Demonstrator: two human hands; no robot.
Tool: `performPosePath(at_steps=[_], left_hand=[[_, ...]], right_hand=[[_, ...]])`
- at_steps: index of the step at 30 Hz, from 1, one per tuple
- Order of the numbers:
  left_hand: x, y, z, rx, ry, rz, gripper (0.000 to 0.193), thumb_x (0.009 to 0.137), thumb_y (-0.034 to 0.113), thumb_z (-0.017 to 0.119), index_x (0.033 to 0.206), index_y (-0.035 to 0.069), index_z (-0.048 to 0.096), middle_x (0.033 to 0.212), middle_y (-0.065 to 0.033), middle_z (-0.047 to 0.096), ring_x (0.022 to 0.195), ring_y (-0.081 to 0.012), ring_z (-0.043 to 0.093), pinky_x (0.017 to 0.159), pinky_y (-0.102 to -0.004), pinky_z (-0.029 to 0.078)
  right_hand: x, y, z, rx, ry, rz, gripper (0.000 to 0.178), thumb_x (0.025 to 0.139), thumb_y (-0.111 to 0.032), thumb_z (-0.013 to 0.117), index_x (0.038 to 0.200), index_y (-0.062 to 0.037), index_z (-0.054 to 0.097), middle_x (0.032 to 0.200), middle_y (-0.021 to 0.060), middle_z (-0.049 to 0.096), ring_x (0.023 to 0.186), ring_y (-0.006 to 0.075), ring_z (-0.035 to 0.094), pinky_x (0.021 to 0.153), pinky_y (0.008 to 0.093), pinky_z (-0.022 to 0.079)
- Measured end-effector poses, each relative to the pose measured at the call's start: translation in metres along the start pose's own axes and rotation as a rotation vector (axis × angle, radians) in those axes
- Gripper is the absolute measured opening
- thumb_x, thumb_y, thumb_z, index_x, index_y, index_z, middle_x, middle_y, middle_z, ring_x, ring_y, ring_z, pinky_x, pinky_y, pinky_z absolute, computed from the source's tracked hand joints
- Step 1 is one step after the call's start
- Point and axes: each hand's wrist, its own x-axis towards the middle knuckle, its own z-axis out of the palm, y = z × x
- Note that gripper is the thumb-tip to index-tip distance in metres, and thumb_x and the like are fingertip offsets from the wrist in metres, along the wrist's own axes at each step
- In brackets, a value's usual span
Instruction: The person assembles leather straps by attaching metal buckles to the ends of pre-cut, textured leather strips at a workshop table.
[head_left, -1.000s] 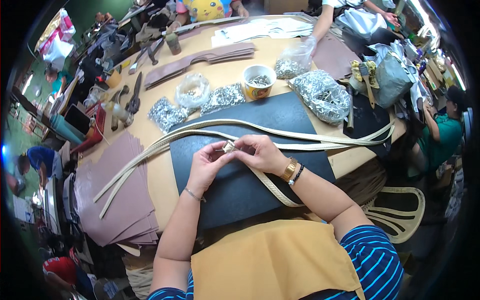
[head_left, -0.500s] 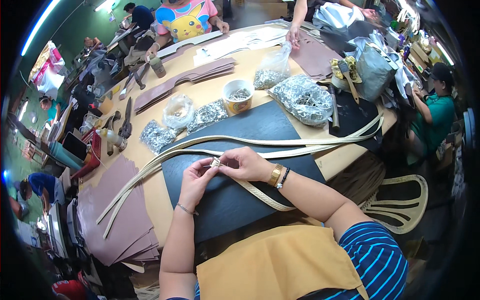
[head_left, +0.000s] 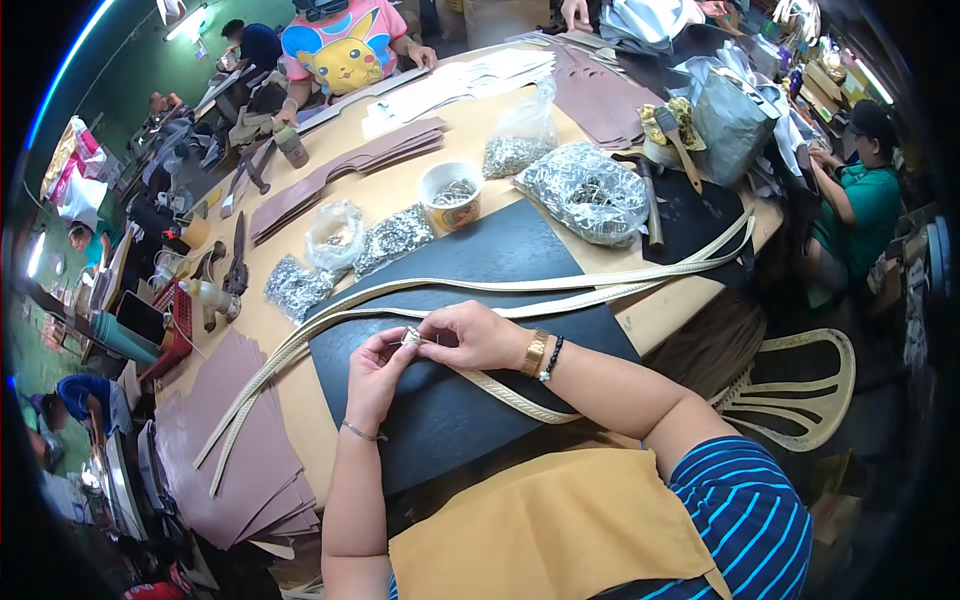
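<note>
My left hand (head_left: 372,378) pinches the end of a cream strap (head_left: 515,395) between thumb and fingertips, where a small shiny metal piece (head_left: 411,337) shows, perhaps a buckle. From the other side my right hand (head_left: 468,337) closes its fingertips on the same spot. The strap runs out beneath the right hand toward the table's near edge. Both hands are above a black board (head_left: 480,275). Beyond them, long cream straps (head_left: 380,288) with a stitched or braided pattern lie across the board. The fingers hide much of the metal piece.
Bags of small metal parts (head_left: 585,195) and a tub (head_left: 450,200) of metal pieces stand beyond the board. Mauve sheets (head_left: 230,440) are piled left, near a hammer (head_left: 250,172). A brush (head_left: 680,150) lies far right; a chair (head_left: 790,390) stands right. Other people sit around.
The whole view has shifted slightly. My hands remain together at the strap end, with the small metal piece turned a little between the fingertips. A co-worker's arm at the far side has drawn back.
</note>
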Motion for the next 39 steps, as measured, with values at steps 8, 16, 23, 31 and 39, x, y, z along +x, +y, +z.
performPosePath(at_steps=[8, 16, 23, 31, 39], left_hand=[[0.0, 0.0, 0.0, 0.008, -0.001, 0.008, 0.023, 0.091, 0.004, 0.067, 0.112, -0.003, 0.063, 0.104, -0.0086, 0.069, 0.093, -0.0132, 0.066, 0.086, -0.0257, 0.054], [0.0, -0.008, 0.002, 0.035, 0.052, 0.009, 0.021, 0.091, 0.003, 0.067, 0.11, -0.005, 0.063, 0.099, -0.0071, 0.07, 0.091, -0.0115, 0.066, 0.084, -0.0246, 0.054], [0.001, -0.006, 0.007, 0.039, 0.056, -0.02, 0.02, 0.09, 0.002, 0.068, 0.109, -0.004, 0.064, 0.098, -0.0064, 0.07, 0.089, -0.0102, 0.066, 0.083, -0.0237, 0.053], [0.0, -0.002, 0.001, 0.039, 0.031, -0.022, 0.02, 0.089, 0.0, 0.068, 0.109, -0.003, 0.064, 0.099, -0.0052, 0.067, 0.091, -0.0106, 0.066, 0.083, -0.0233, 0.054], [0.004, -0.001, 0.003, -0.001, 0.004, -0.028, 0.019, 0.088, 0.0, 0.069, 0.107, -0.003, 0.065, 0.101, -0.0056, 0.066, 0.091, -0.0108, 0.066, 0.082, -0.0233, 0.054]], right_hand=[[0.0, -0.001, 0.0, -0.038, 0.046, -0.032, 0.022, 0.085, -0.022, 0.072, 0.094, -0.0036, 0.068, 0.076, 0.012, 0.067, 0.064, 0.0218, 0.063, 0.061, 0.0334, 0.051], [0.025, -0.024, -0.06, -0.532, 0.058, -0.081, 0.024, 0.083, -0.026, 0.073, 0.09, -0.0037, 0.068, 0.082, 0.0158, 0.067, 0.077, 0.0314, 0.066, 0.07, 0.0394, 0.053], [0.143, 0.039, -0.263, -1.067, 0.331, 0.045, 0.017, 0.088, -0.014, 0.063, 0.103, -0.0059, 0.068, 0.092, 0.0214, 0.069, 0.09, 0.0337, 0.067, 0.082, 0.0421, 0.053], [0.174, 0.096, -0.301, -1.073, -0.328, 0.72, 0.042, 0.074, -0.026, 0.074, 0.113, -0.0104, 0.07, 0.086, 0.0146, 0.072, 0.074, 0.0231, 0.071, 0.063, 0.0379, 0.057], [0.159, 0.089, -0.239, -1.257, -0.215, 0.306, 0.067, 0.069, -0.022, 0.075, 0.13, -0.0022, 0.055, 0.114, 0.0201, 0.066, 0.107, 0.0326, 0.063, 0.092, 0.0394, 0.053]])
